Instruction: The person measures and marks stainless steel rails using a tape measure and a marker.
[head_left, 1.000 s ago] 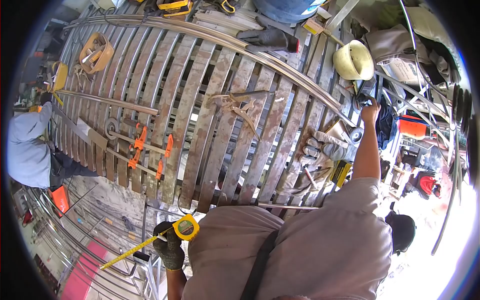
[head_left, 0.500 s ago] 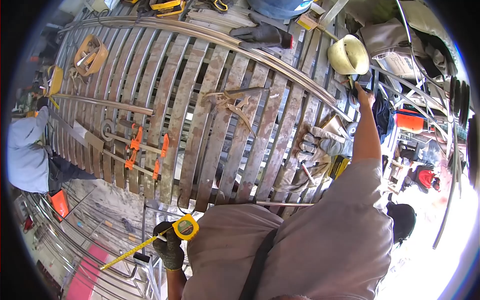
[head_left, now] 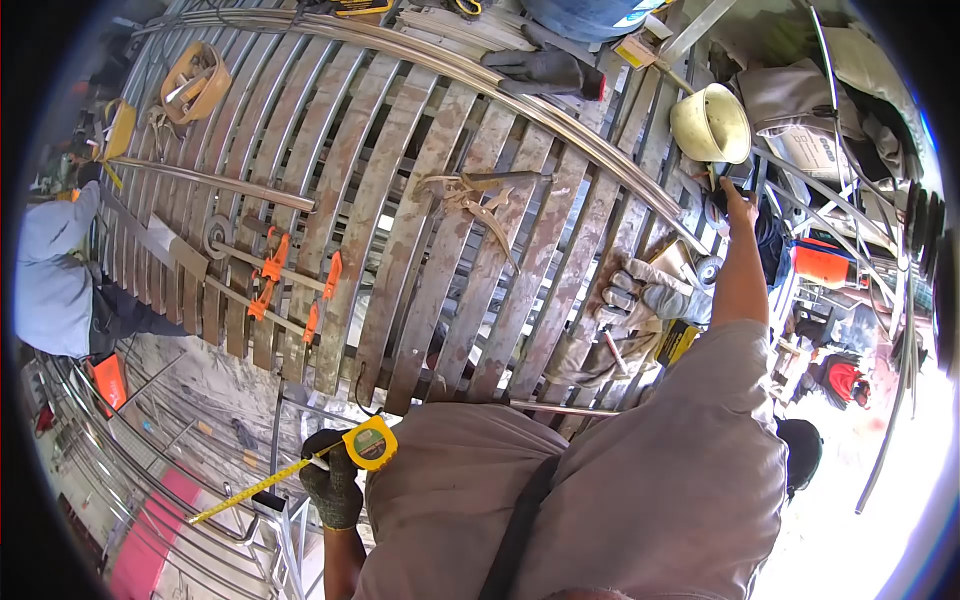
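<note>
My left hand (head_left: 332, 488), in a dark glove, is closed round a white marker-like stick and a yellow tape measure (head_left: 370, 443), near the slatted table's front edge. The tape's yellow blade (head_left: 245, 491) extends down to the left. At the far right, my bare right hand (head_left: 738, 203) reaches beyond the table beside a cream plastic pot (head_left: 697, 128). Its fingers are round a dark object too small to make out. Grey work gloves (head_left: 645, 295) lie on the slats below that arm.
Orange clamps (head_left: 272, 268), a rusty locking tool (head_left: 480, 205), long metal tubes (head_left: 440, 60) and a dark glove (head_left: 545, 75) lie on the slatted table (head_left: 400, 240). A tub of tools (head_left: 195, 85) stands upper left. Another person (head_left: 55, 280) is at the left edge.
The view has shifted slightly. My left hand and the tape measure are a little further left and higher in view. My right hand stays beside the pot.
</note>
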Tool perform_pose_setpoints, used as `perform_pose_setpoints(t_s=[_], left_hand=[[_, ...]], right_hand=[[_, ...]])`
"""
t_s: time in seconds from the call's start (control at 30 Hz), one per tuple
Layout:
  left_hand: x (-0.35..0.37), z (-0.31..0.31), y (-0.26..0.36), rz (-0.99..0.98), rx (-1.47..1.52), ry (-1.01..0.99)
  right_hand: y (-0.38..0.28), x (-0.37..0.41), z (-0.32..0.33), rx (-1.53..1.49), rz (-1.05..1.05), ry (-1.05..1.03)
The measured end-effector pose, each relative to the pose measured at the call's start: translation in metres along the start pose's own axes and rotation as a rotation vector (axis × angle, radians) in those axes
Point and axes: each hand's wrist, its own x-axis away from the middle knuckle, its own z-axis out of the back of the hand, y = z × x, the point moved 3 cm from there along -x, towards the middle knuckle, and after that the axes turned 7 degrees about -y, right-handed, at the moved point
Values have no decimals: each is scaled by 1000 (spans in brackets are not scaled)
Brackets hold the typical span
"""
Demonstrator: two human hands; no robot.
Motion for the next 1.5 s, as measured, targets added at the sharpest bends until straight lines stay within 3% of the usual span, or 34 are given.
perform_pose_setpoints(t_s=[0.13,0.27,0.57,0.77,0.9,0.93,1.0,1.03,1.07,1.17,1.23,1.37,1.43,1.5], left_hand=[[1,0,0,-14,11,-1],[2,2,-3,-9,16,28],[5,9,-7,2,59,28],[5,9,-6,-2,33,58],[6,11,-7,11,11,51],[5,11,-7,2,14,53],[0,9,-9,-14,20,61],[-8,2,-8,-12,80,73],[-18,1,-17,10,69,31],[-75,-24,-9,29,55,-110],[-124,-56,15,-84,-111,-131],[-200,-112,5,-29,40,-296],[-238,-136,-26,-126,-57,-312],[-249,-151,-54,-309,-216,-288]], right_hand=[[8,18,4,-194,31,-68],[36,11,-7,-158,149,79],[38,28,-5,-273,266,96],[35,33,-7,-16,476,73],[42,3,-19,135,457,96],[46,-10,-22,174,562,93],[37,-14,-13,149,390,66],[37,-14,-11,97,291,55],[37,-16,-13,135,367,47],[14,24,-8,125,278,27],[14,28,-9,185,236,44],[30,10,-7,235,438,39],[44,-10,-10,284,527,79],[35,-5,-5,135,548,71]])
